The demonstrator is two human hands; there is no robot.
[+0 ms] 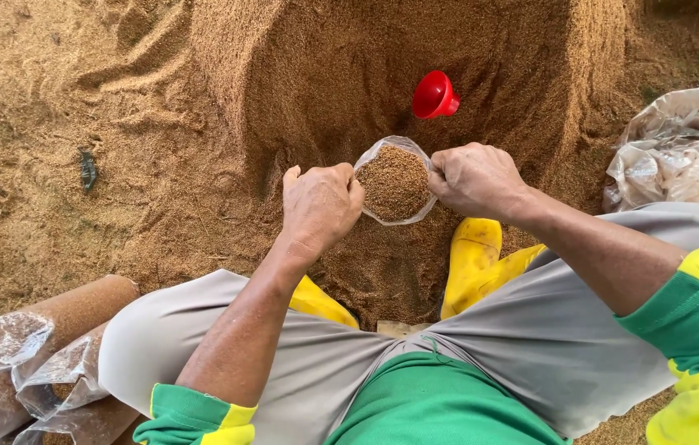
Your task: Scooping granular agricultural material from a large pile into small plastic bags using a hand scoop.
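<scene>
A clear plastic bag [395,183] filled with brown sawdust stands upright between my knees, its mouth held wide. My left hand [319,203] grips the bag's rim on the left side. My right hand [473,177] pinches the rim on the right side. Just beyond the bag, a red funnel [434,96] lies on its side against the steep face of a big sawdust pile [349,58].
Filled, rolled plastic bags [44,346] lie at the lower left by my thigh. A heap of empty clear bags [683,148] sits at the right. My yellow boots [474,259] rest on the sawdust floor. A small dark scrap [87,169] lies at the left.
</scene>
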